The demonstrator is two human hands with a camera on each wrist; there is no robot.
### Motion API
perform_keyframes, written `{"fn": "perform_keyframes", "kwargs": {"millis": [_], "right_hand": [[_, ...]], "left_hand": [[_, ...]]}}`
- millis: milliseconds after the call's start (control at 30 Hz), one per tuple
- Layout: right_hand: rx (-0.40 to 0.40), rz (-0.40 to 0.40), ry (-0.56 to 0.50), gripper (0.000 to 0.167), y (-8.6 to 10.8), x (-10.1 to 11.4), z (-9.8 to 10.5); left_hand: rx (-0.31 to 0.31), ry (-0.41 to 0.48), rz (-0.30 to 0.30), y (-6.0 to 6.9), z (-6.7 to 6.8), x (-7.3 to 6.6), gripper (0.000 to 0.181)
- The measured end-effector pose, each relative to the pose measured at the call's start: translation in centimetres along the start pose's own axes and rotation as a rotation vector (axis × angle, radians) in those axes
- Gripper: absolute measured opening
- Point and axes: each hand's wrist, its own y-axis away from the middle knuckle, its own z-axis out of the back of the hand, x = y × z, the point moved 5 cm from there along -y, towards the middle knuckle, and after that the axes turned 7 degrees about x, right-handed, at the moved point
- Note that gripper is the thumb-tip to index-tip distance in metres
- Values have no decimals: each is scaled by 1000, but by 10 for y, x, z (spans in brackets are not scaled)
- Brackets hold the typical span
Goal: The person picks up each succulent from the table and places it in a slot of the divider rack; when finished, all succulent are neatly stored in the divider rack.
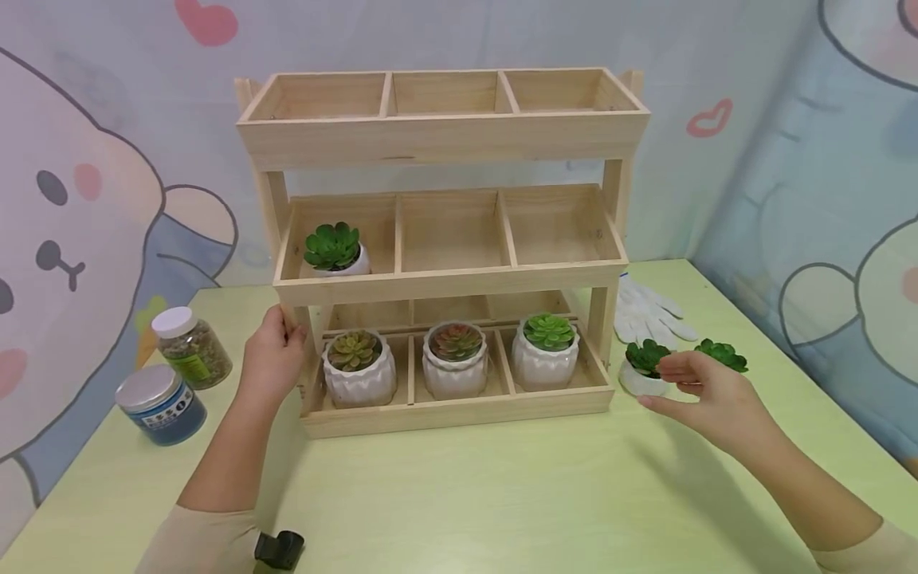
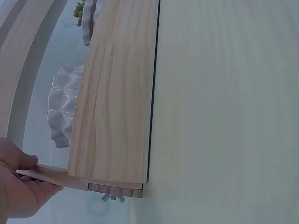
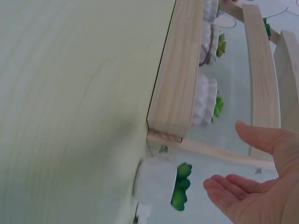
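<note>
A three-tier wooden plant shelf (image 1: 452, 291) stands at the back of the table. My left hand (image 1: 275, 355) grips its left upright between thumb and fingers, also seen in the left wrist view, where the hand (image 2: 21, 184) holds the wooden post. My right hand (image 1: 717, 402) hovers by a white-potted succulent (image 1: 641, 383) at the shelf's right, thumb and fingers spread with nothing between them. In the right wrist view that succulent's pot (image 3: 156, 182) stands apart from the hand (image 3: 261, 186). A second dark green succulent (image 1: 720, 353) is partly hidden behind this hand.
The bottom tier holds three potted succulents, one per compartment, including a reddish one (image 1: 457, 359). A green succulent (image 1: 333, 247) sits in the middle tier's left compartment. White gloves (image 1: 649, 311) lie back right. A jar of granules (image 1: 192, 351) and a blue jar (image 1: 163, 406) stand left.
</note>
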Motion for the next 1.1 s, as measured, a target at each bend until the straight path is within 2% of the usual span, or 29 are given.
{"fn": "perform_keyframes", "kwargs": {"millis": [167,367,833,1100], "right_hand": [[5,-88,71,78,-2,-17,5],[66,-171,131,89,-9,-33,0],[133,-196,110,89,-27,-42,-10],[131,-186,133,82,-38,-51,-13]], "left_hand": [[-3,0,3,0,1,1,41],[-4,-1,2,1,1,1,40],[8,-1,7,1,2,-2,39],[0,0,-3,1,1,2,37]]}}
